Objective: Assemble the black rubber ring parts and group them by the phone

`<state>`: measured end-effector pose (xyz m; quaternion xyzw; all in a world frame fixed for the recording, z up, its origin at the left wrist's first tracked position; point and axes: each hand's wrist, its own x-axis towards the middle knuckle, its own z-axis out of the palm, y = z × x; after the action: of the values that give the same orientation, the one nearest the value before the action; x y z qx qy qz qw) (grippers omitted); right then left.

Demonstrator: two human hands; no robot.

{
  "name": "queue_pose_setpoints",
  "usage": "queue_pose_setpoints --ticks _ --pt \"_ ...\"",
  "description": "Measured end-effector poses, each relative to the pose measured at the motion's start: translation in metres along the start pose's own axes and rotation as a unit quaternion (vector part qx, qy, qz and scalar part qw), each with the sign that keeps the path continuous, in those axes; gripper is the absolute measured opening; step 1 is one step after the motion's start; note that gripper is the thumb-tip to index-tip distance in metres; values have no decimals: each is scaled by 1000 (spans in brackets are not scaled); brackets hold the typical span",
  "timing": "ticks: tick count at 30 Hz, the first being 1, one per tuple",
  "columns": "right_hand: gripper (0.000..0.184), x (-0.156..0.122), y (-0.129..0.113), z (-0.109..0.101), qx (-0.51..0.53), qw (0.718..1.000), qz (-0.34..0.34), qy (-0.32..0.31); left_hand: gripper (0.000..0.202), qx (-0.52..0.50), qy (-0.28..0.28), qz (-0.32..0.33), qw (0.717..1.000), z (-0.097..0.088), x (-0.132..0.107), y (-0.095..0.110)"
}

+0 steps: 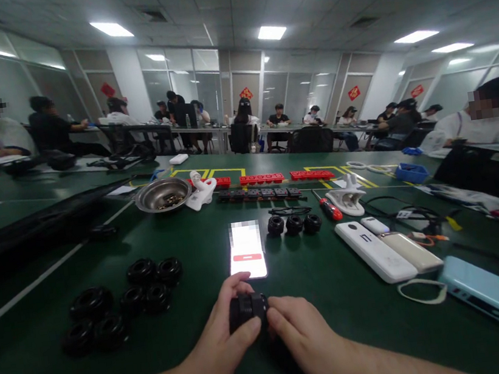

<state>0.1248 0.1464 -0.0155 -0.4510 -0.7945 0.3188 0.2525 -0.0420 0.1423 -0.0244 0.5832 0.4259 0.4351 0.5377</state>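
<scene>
My left hand (231, 330) is wrapped round a black ribbed cylindrical part (246, 311), thumb in front and fingers behind. The fingertips of my right hand (299, 334) are closed at the part's right end; whatever detail they pinch is hidden. Just beyond my hands lies a phone (248, 257) with a lit screen. Several glossy black ring-shaped parts (91, 303) are grouped at the left. Three similar black parts (294, 224) stand in a row right of the phone.
A metal bowl (163, 196) of small brass-coloured pieces stands at the back left. Behind the phone are red trays (261, 178) and a black strip (260, 195). A screwdriver (330, 208), white power bank (375, 251) and blue power bank (486, 292) lie right. People sit at the sides and beyond.
</scene>
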Motion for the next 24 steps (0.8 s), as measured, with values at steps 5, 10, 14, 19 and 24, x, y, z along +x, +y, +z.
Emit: queue_pose_setpoints --ticks 5,10,14,19,24 --pt "13 -2 -9 0 19 999 1 34 43 -7 23 -25 999 2 3 8" --pt "24 -1 -6 -3 9 999 -27 29 42 -31 36 -89 995 3 7 9" --pt "43 2 5 1 -39 998 -40 21 38 39 12 -21 999 1 1 4" --pt "27 3 3 -2 -58 998 -35 -2 39 65 -37 -7 997 -4 1 4" --pt "38 -2 -12 -5 -76 995 -58 27 37 30 -45 -63 997 -1 7 8"
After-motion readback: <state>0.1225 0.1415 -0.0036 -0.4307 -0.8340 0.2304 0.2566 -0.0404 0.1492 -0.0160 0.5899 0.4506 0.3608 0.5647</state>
